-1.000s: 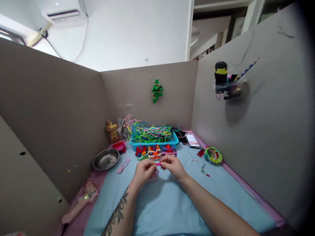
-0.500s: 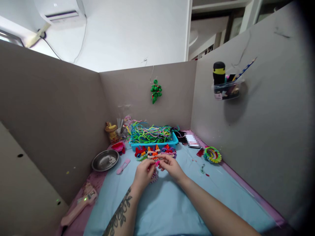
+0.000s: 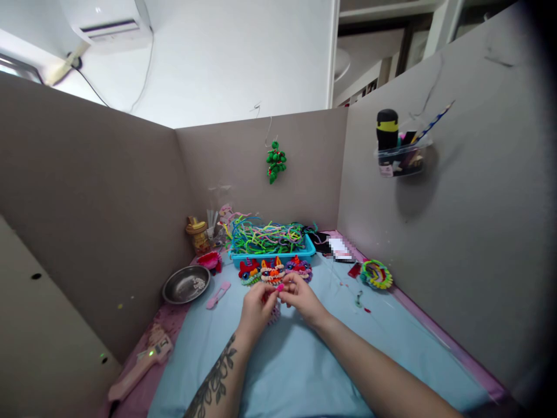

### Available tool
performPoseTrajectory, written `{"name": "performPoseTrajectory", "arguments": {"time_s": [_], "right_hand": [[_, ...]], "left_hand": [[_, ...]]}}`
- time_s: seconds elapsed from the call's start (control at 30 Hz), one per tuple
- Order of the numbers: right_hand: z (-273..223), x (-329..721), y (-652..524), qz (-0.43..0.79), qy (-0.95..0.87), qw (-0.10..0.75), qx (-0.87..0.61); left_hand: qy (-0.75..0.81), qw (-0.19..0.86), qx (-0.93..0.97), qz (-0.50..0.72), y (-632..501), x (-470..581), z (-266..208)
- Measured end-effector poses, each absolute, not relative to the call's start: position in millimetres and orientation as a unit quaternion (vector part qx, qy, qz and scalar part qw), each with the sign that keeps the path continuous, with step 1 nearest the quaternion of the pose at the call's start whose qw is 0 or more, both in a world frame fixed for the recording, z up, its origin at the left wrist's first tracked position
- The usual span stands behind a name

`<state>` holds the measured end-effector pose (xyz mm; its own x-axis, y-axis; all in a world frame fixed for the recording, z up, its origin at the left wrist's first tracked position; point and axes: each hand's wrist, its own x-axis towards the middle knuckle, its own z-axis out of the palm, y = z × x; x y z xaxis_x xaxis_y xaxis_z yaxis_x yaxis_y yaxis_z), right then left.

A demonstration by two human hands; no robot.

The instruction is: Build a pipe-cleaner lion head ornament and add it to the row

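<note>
Between my two hands is a small bright pink piece (image 3: 280, 287), soft-looking, its exact kind too small to make out. My left hand (image 3: 257, 305) pinches it from the left with thumb and forefinger. From the right, my right hand (image 3: 302, 297) closes its fingertips on the same piece. Below my left fingers shows a pale pink and purple braided piece (image 3: 274, 313), partly hidden by the hand. Just beyond my fingertips sit several small woven figures: a red and green one (image 3: 249, 271), an orange and white one (image 3: 272, 271) and a purple one (image 3: 299, 267).
Behind the figures stands a blue basket (image 3: 272, 257) heaped with colourful cords. On the left are a metal bowl (image 3: 183, 285) with white beads, a pink clip-like piece (image 3: 218, 295) and a pink glue gun (image 3: 141, 366). A coiled colourful bundle (image 3: 376, 274) lies right. Grey partitions (image 3: 261, 157) enclose the table.
My fingertips have shifted slightly around the pink piece, and the right forefinger is more bent. The left forearm has moved a little to the right. Everything else stays in place.
</note>
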<state>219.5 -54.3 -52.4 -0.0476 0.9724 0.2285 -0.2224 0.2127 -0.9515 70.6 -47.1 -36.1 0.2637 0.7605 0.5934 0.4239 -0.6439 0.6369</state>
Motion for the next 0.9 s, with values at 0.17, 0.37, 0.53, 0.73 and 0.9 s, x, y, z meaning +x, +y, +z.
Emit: {"name": "performPoseTrajectory", "arguments": {"time_s": [0.17,0.37,0.53,0.73,0.9], "right_hand": [[-48,218,-61,0.423,-0.567,0.609,-0.359],[-50,221,-67,0.250,-0.670,0.581,-0.389],[-52,224,-68,0.145,-0.729,0.552,-0.379],[-47,227,-71,0.062,-0.756,0.532,-0.376],[-46,228,-71,0.062,-0.752,0.529,-0.388]], "left_hand": [[0.390,0.372,0.692,0.480,-46,74,-33],[0.354,0.577,0.585,0.446,-45,76,-32],[0.346,0.640,0.545,0.417,-47,75,-30],[0.329,0.667,0.535,0.401,-45,71,-32],[0.327,0.654,0.546,0.409,-45,70,-32]]}}
